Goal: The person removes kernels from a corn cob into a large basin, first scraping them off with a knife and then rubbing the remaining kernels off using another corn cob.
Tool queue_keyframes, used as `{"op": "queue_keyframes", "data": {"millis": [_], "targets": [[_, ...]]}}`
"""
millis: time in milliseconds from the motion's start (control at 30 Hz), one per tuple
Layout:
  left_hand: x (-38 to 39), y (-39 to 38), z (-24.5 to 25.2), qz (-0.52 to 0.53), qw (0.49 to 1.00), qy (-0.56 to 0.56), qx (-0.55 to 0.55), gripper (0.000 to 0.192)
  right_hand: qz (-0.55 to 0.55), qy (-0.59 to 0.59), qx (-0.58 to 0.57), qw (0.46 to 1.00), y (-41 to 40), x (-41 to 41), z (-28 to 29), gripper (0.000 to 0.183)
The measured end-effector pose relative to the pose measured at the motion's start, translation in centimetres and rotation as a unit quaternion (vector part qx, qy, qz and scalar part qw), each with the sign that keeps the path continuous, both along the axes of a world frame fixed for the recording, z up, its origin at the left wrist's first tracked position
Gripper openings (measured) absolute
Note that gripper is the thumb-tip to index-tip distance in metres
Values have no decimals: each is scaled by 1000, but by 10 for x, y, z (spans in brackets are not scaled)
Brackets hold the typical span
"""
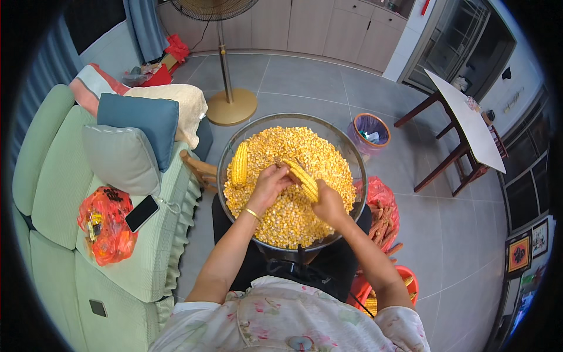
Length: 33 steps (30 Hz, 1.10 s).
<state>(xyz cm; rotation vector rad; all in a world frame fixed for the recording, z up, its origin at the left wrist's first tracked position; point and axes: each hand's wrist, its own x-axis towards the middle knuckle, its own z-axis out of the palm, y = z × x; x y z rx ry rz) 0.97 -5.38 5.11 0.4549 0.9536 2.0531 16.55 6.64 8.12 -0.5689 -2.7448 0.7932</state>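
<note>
A wide round metal basin point(223, 152) full of loose yellow corn kernels point(294, 141) stands before me. Over it, my right hand point(329, 203) grips the lower end of a corn cob point(303, 179) that has kernels on it. My left hand point(272, 182), with a gold-coloured bangle at the wrist, is at the cob's upper end, fingers bent; a small dark thing near its fingertips is too small to name. Another corn cob point(239, 163) lies on the kernels at the basin's left side.
Right of the basin are a lined waste bin point(372, 130), a red plastic bag of stripped cobs point(382, 224) and a red tub point(413, 286) of corn. A sofa point(132, 281) with a phone point(142, 213) stands left. Beyond are a fan's round base point(232, 108) and a table point(466, 119).
</note>
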Motion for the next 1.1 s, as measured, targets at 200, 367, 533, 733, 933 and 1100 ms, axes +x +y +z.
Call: {"op": "queue_keyframes", "data": {"millis": [200,367,533,733,933,1100], "targets": [[-2,3,-8,25,998,-35,-52,17,9,-21,89,996,-13,-4,8,36],[6,0,6,7,1000,-26,-10,14,-5,3,50,999,-3,-3,1,30],[6,-1,5,11,998,-57,24,14,-2,2,63,998,-14,-7,10,29],[7,-1,5,-13,1000,-20,8,16,-12,2,54,998,-10,-7,8,27],[8,-1,4,-18,998,-47,23,20,-8,12,76,997,-18,-9,8,32],[15,-1,14,-19,1000,1,3,21,-6,6,98,995,-14,-8,8,32]]}}
